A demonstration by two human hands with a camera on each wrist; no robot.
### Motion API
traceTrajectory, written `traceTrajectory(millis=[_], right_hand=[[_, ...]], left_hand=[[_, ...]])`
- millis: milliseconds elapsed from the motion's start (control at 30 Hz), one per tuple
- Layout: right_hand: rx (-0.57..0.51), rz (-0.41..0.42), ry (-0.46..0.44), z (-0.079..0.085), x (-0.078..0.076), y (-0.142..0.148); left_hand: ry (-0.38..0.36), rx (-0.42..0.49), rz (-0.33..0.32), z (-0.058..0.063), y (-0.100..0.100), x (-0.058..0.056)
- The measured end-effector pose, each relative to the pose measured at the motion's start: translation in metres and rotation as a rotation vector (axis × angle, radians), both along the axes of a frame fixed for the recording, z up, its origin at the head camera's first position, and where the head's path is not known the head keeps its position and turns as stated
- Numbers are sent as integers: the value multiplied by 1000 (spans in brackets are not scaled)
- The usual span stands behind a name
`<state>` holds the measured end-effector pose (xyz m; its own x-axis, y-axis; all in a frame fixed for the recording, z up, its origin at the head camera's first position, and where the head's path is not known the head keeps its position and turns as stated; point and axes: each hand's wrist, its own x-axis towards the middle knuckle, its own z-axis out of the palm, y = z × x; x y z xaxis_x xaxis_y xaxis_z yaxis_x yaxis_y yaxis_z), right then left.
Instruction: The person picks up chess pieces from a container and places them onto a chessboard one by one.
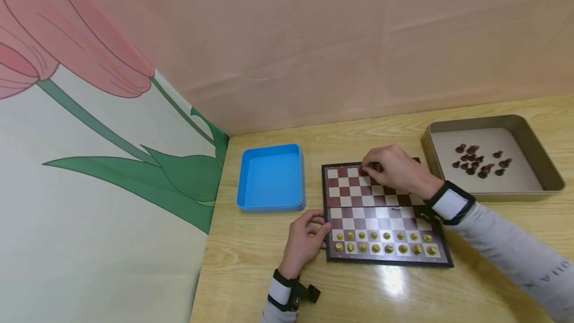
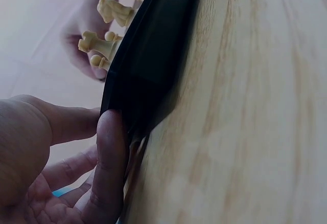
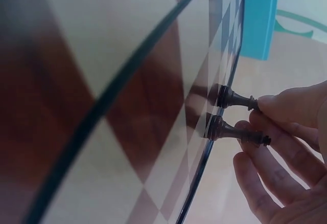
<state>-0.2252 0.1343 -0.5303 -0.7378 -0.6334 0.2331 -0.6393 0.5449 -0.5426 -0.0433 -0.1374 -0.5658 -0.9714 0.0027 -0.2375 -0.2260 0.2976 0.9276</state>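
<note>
Hands [image 1: 304, 241] [image 1: 396, 169] grip chessboard [image 1: 358, 213] & dk pc [image 3: 237, 99], sleeve ltrs [image 1: 545, 278] unclear

The person wears a light grey fabric right sleeve [image 1: 506, 248] with dark capital lettering [image 1: 548, 273], a matching grey left sleeve [image 1: 278, 314], and black-edged, pale-panelled right [image 1: 450, 204] and left wristbands [image 1: 280, 292].

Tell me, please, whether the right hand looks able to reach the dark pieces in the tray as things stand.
Probably yes: the tray is open-topped, beside the board on the right, and nothing seems to block the right hand from the dark pieces, but it now pinches another piece.
</note>
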Motion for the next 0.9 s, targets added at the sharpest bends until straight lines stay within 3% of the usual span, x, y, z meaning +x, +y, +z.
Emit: traceTrajectory(millis=[300, 600, 900], right_hand=[[13, -8, -10, 1, 2, 2], [30, 15, -12, 3, 2, -5], [23, -16, -2, 11, 5, 0]], left_hand=[[11, 4, -10, -3, 2, -1], [43, 8, 1, -3, -2, 5], [41, 14, -8, -2, 0, 4]])
